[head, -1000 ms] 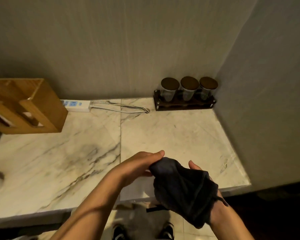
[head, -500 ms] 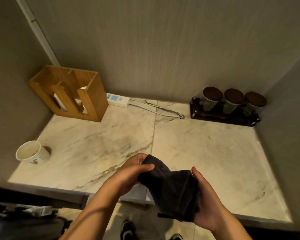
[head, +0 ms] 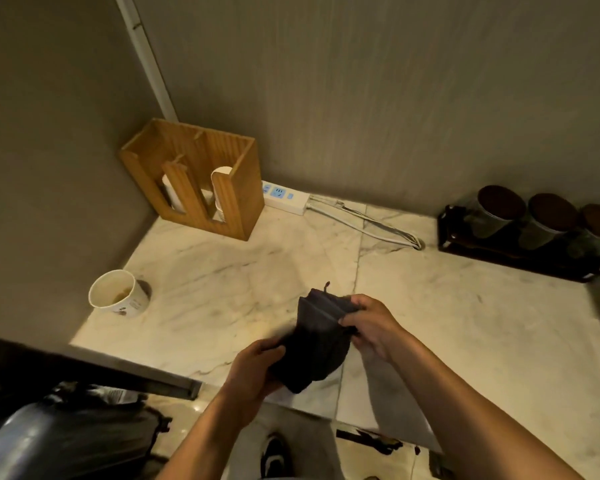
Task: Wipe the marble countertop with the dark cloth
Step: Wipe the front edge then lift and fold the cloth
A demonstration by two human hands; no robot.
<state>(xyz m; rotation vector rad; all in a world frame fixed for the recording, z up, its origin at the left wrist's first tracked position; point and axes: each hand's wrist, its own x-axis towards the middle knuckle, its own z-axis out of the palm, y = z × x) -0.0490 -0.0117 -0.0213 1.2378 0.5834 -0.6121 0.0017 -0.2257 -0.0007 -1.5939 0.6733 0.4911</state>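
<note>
I hold the dark cloth (head: pixel 317 337) bunched up in the air just above the front part of the white veined marble countertop (head: pixel 243 271). My left hand (head: pixel 257 368) grips its lower end near the counter's front edge. My right hand (head: pixel 371 323) pinches its upper end, farther in over the counter. The cloth hangs folded between the two hands and does not lie flat on the marble.
A wooden cup holder (head: pixel 201 181) stands in the back left corner, a white power strip (head: pixel 284 199) with its cable beside it. A paper cup (head: pixel 116 294) sits at the left wall. A dark rack of three jars (head: pixel 527 230) lines the back right. A dark bin (head: pixel 49 438) stands below left.
My view has swung to the left, bringing the cup and the bin into sight. My right hand has moved from under the cloth to its upper end; the left now holds the lower end.
</note>
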